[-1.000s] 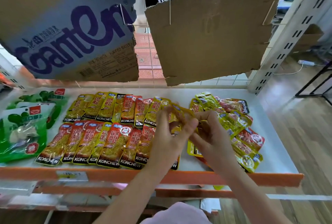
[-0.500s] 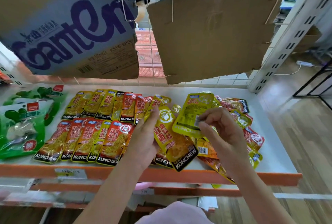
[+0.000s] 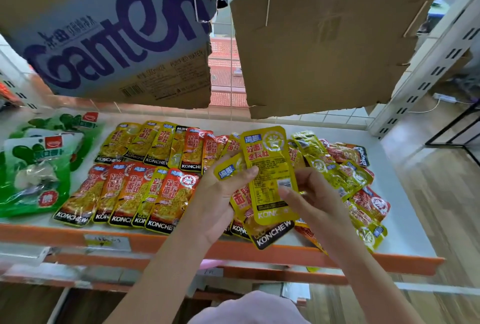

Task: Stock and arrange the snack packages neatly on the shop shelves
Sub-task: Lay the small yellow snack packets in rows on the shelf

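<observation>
Yellow packet [image 3: 270, 173]: held upright, back side showing, above the shelf [image 3: 405, 209] front; pinched at its left edge by the left hand [image 3: 220, 193], at its lower right by the right hand [image 3: 309, 193]. Rows [image 3: 135, 193] of packets laid flat to the left; loose pile [image 3: 348, 175] to the right.

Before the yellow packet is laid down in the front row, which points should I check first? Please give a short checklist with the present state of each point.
1. Yellow packet held securely: ok, left hand and right hand both pinch it.
2. Printed face turned up like the rows: not ok, its back label faces the camera.
3. Front row lies neat: ok, packets overlap evenly, KONCHEW ends toward the shelf edge.
4. Free place at the row's right end: cannot tell, the hands cover it.
5. Loose pile on the right sorted: not ok, packets lie at mixed angles.
</observation>
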The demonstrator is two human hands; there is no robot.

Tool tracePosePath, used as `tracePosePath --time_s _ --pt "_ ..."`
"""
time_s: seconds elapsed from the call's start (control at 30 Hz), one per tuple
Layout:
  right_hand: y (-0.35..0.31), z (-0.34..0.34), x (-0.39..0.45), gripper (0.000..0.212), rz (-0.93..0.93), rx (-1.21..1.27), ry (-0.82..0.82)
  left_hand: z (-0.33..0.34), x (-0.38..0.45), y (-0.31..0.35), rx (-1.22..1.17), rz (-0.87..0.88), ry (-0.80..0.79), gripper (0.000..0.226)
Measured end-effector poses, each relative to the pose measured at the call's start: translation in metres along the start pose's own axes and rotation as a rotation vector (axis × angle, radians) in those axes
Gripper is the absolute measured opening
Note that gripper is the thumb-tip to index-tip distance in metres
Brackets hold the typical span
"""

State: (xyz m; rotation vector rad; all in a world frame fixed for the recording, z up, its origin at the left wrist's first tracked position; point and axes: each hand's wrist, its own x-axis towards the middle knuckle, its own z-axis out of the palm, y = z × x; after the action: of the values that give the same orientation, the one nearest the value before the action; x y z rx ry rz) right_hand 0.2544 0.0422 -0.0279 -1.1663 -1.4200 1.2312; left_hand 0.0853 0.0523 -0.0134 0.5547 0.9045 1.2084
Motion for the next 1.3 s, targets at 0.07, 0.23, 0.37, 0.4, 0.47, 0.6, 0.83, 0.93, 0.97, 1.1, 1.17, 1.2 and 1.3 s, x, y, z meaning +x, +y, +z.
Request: tracePosePath --time_s 0.07,0.23,0.37,0.4,0.47,0.6,0.83,0.93,0.97,1.1,1.17,1.2,1.3 --pt "0.001 0.004 0.001 0.02 0.041 -0.019 -0.013 0.0 0.002 0.0 -0.049 -0.039 0.035 0.052" --pt "0.01 0.002 0.004 0.02 0.043 0.035 0.155 -0.01 0.007 0.008 -0.33 -0.073 0.037 0.039" --pt "0.006 -0.004 0.002 0.028 -0.109 -0.215 0.28 -0.022 0.008 0.013 -0.335 -0.141 0.071 0.058" --pt "0.002 -0.003 0.002 0.023 -0.182 -0.325 0.281 -0.024 0.008 0.013 -0.319 -0.166 0.075 0.06" --pt "-0.006 0.008 0.002 0.022 -0.338 -0.596 0.217 -0.023 0.007 0.011 -0.308 -0.205 0.044 0.061" --pt "-0.005 0.032 -0.003 0.013 -0.45 -0.927 -0.018 -0.021 0.002 0.007 -0.27 -0.149 -0.069 0.071" --pt "-0.003 0.035 -0.001 0.023 -0.207 -0.522 0.033 -0.043 0.007 0.012 -0.177 -0.113 -0.053 0.036" --pt "0.001 0.037 0.005 0.036 -0.013 -0.284 0.059 -0.043 0.006 0.013 -0.065 -0.071 -0.09 0.031" --pt "0.004 0.037 0.007 0.036 0.031 -0.227 0.031 -0.043 0.005 0.013 -0.05 -0.062 -0.099 0.033" --pt "0.026 0.039 0.012 0.017 0.183 -0.139 0.012 -0.048 0.012 0.008 -0.115 -0.149 -0.06 0.044" --pt "0.039 0.035 0.014 0.012 0.279 -0.097 0.108 -0.055 0.019 0.006 -0.107 -0.19 -0.015 0.05" --pt "0.045 0.031 0.014 0.012 0.334 -0.089 0.151 -0.058 0.023 0.004 -0.066 -0.19 -0.008 0.047" --pt "0.056 0.016 0.009 0.02 0.44 -0.196 0.254 -0.06 0.03 -0.003 0.089 -0.188 -0.035 0.032"
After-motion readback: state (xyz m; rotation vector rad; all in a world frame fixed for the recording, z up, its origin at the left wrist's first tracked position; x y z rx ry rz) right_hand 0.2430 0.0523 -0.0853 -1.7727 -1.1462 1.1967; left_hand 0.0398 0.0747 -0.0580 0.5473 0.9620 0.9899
